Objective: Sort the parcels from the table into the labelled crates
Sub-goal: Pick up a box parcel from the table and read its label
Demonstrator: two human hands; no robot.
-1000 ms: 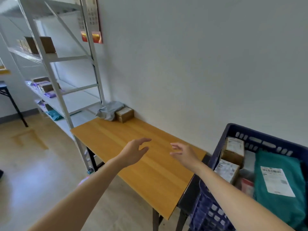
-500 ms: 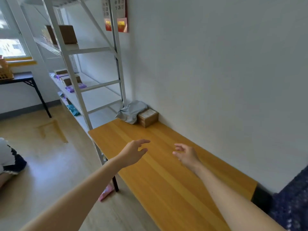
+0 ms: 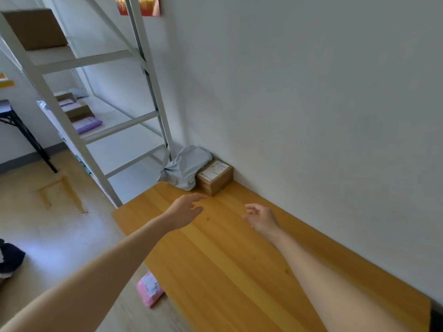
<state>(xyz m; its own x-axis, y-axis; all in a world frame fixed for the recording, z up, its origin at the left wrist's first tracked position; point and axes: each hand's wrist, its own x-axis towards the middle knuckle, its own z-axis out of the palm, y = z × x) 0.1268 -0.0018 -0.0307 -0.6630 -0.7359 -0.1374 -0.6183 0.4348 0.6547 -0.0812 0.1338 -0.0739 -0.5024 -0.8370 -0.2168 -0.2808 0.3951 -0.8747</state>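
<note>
A small brown cardboard parcel (image 3: 215, 177) with a white label sits at the far end of the wooden table (image 3: 239, 271), against the wall. A crumpled grey mailer bag (image 3: 185, 167) lies right beside it on the left. My left hand (image 3: 184, 209) hovers over the table just short of the parcels, fingers relaxed and empty. My right hand (image 3: 261, 218) hangs over the table a little further back, fingers loosely spread and holding nothing. No crate is in view.
A white metal shelving rack (image 3: 72, 111) stands past the table's far end, holding a cardboard box (image 3: 36, 28) and purple mailers (image 3: 87, 124). A pink mailer (image 3: 149, 289) lies on the floor beside the table. A black table leg (image 3: 28, 140) is at far left.
The view has swung left and moved in toward the table's far end; the blue crate has left the frame. Both hands have come closer to the brown parcel and grey bag, still empty.
</note>
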